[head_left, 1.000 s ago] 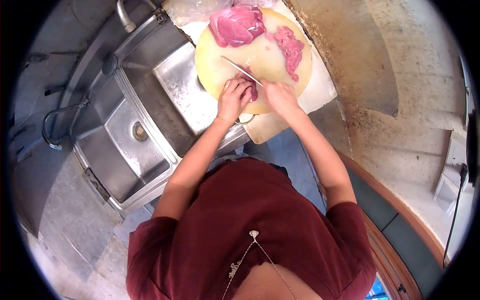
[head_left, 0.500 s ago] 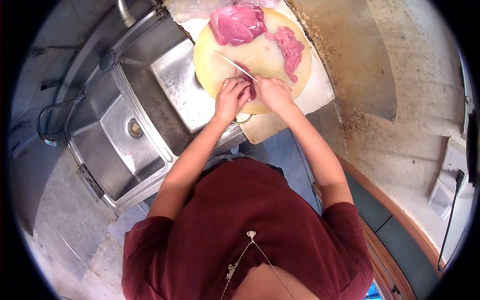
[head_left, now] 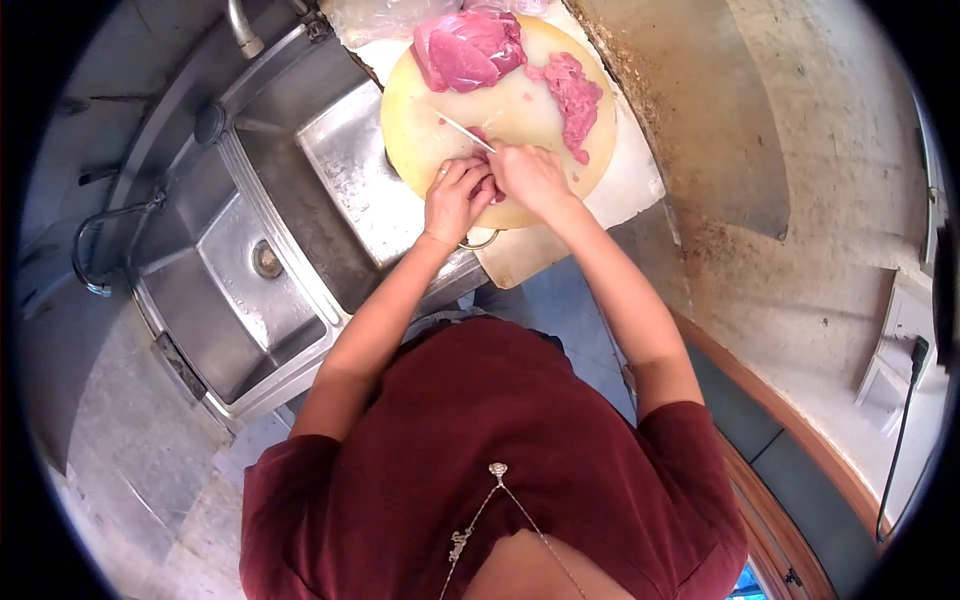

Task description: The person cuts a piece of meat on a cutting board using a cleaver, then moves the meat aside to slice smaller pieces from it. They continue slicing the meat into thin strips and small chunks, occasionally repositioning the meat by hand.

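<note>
My right hand (head_left: pixel 532 178) is closed round the handle of a knife (head_left: pixel 462 129), whose thin blade points up and left. Under the blade and my fingers lies a small piece of dark red meat (head_left: pixel 479 134), mostly hidden. My left hand (head_left: pixel 455 198), with a ring on one finger, presses curled fingers on that piece, close beside the right hand. Both hands are at the near side of a round yellowish cutting board (head_left: pixel 410 130). A large chunk of raw meat (head_left: pixel 468 50) sits at its far side, and a heap of thinly cut meat (head_left: pixel 573 100) lies to the right.
A steel double sink (head_left: pixel 330 240) stands left of the board, with one faucet (head_left: pixel 243 30) at the back and another (head_left: pixel 90 240) further left. Clear plastic bags (head_left: pixel 385 15) lie behind the board. A stained wall (head_left: pixel 740 130) borders the right side.
My right hand and the knife have shifted slightly left, toward my left hand. The left hand stays on the piece of meat. The whole view has moved a little.
</note>
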Available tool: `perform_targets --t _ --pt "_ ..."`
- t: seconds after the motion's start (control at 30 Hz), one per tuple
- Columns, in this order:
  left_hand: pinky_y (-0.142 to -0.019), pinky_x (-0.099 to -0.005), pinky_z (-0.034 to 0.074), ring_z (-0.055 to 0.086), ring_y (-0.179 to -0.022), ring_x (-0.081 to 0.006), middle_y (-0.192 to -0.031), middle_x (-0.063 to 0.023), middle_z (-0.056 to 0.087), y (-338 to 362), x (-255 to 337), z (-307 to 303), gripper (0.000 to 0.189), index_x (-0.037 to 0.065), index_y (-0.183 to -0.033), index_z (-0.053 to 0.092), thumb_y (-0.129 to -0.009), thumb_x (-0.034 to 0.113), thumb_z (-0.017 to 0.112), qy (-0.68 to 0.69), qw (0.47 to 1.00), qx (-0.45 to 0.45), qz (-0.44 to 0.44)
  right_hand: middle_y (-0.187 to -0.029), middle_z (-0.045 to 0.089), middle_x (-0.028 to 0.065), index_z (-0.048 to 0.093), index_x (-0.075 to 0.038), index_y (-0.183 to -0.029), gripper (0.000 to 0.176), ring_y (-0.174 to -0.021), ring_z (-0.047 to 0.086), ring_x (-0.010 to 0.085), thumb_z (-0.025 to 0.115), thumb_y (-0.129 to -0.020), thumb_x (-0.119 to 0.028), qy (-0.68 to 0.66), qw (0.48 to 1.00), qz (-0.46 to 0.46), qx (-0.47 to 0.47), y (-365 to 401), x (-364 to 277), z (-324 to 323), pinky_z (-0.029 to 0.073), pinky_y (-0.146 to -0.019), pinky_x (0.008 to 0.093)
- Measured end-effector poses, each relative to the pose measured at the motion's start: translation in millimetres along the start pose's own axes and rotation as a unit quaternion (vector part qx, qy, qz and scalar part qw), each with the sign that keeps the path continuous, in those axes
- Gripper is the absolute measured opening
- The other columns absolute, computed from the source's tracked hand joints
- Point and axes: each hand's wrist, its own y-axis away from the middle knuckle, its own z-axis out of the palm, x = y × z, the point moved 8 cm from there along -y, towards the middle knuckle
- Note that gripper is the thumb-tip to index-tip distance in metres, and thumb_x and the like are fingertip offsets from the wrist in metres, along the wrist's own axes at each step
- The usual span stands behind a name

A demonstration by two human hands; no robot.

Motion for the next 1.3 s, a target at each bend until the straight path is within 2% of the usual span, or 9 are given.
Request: perform_targets --t 0.2,0.43,0.57,0.67,0.9,1.13,1.2,1.23,1.3 --pt "-0.075 -0.0347 0.05 0.058 -0.086 -0.0263 -0.092 -0.0072 0.06 3 -5 1 0.014 0.008 -0.085 0.066 -0.071 0.01 0.069 0.001 1.0 0.011 0.0 -0.063 0.063 0.0177 0.06 -0.005 -0.103 0.026 -0.056 0.064 0.0332 0.055 -0.079 -0.011 0.081 0.996 0.035 -0.023 92 25 -9 0.051 -0.052 0.0424" --pt "-0.074 -0.0339 0.05 0.057 -0.084 -0.0259 -0.09 -0.0055 0.061 1 -6 7 0.016 0.007 -0.084 0.066 -0.068 0.009 0.071 -0.001 1.0 -0.016 -0.012 -0.068 0.064 0.0199 0.06 -0.002 -0.1 0.024 -0.067 0.066 0.035 0.052 -0.081 -0.015 0.045 0.998 -0.038 0.002 16 4 16 0.052 -0.06 0.0438" --pt "-0.076 -0.0344 0.05 0.057 -0.084 -0.0259 -0.091 -0.0056 0.061 -2 4 -1 0.02 0.008 -0.087 0.066 -0.068 0.01 0.073 0.019 0.999 0.025 0.029 -0.073 0.064 0.0204 0.064 -0.008 -0.098 0.021 -0.07 0.064 0.0385 0.049 -0.089 -0.02 -0.115 0.992 0.022 -0.04 -6 16 -10 0.05 -0.065 0.0471" --pt "-0.074 -0.0353 0.05 0.056 -0.082 -0.0272 -0.09 -0.0066 0.059 0 10 -4 0.018 0.008 -0.087 0.066 -0.07 0.01 0.072 0.011 0.999 0.023 0.036 -0.07 0.063 0.0196 0.063 -0.008 -0.095 0.019 -0.068 0.064 0.0376 0.05 -0.088 -0.02 -0.003 1.0 0.005 0.019 22 26 -16 0.051 -0.064 0.047" --pt "-0.071 -0.036 0.051 0.056 -0.082 -0.0284 -0.089 -0.0079 0.059 3 1 3 0.017 0.007 -0.086 0.066 -0.07 0.009 0.071 0.001 1.0 0.007 0.012 -0.064 0.062 0.0172 0.057 -0.003 -0.093 0.015 -0.063 0.065 0.033 0.052 -0.082 -0.012 0.099 0.994 0.021 -0.036 100 40 -6 0.05 -0.053 0.0435" --pt "-0.074 -0.0359 0.05 0.056 -0.084 -0.0274 -0.089 -0.0077 0.059 5 -3 6 0.02 0.006 -0.088 0.066 -0.068 0.007 0.072 -0.003 0.999 -0.029 -0.013 -0.068 0.063 0.0196 0.057 -0.003 -0.091 0.016 -0.066 0.065 0.0348 0.049 -0.082 -0.013 0.021 0.998 -0.056 0.012 12 3 15 0.051 -0.06 0.0462" --pt "-0.074 -0.0356 0.051 0.057 -0.084 -0.0271 -0.088 -0.0075 0.059 4 3 0 0.02 0.007 -0.088 0.066 -0.069 0.007 0.072 0.002 1.0 0.014 0.022 -0.069 0.063 0.0202 0.057 -0.003 -0.091 0.016 -0.066 0.065 0.035 0.049 -0.083 -0.015 0.012 0.998 -0.054 -0.009 3 7 15 0.051 -0.063 0.048" --pt "-0.074 -0.0355 0.051 0.057 -0.084 -0.027 -0.087 -0.0074 0.059 5 7 -2 0.019 0.007 -0.087 0.066 -0.069 0.007 0.071 0.007 0.999 0.035 0.037 -0.067 0.063 0.0197 0.058 -0.004 -0.09 0.015 -0.066 0.065 0.0348 0.053 -0.083 -0.015 -0.041 0.999 0.009 0.006 3 21 11 0.051 -0.062 0.0479" --pt "-0.073 -0.0351 0.051 0.057 -0.083 -0.0268 -0.087 -0.0071 0.06 3 7 -4 0.019 0.007 -0.087 0.066 -0.069 0.008 0.072 0.012 0.999 0.044 0.029 -0.065 0.062 0.0189 0.058 -0.005 -0.09 0.013 -0.065 0.065 0.0344 0.053 -0.083 -0.015 0.026 0.999 -0.029 0.013 28 23 -7 0.051 -0.059 0.0456"
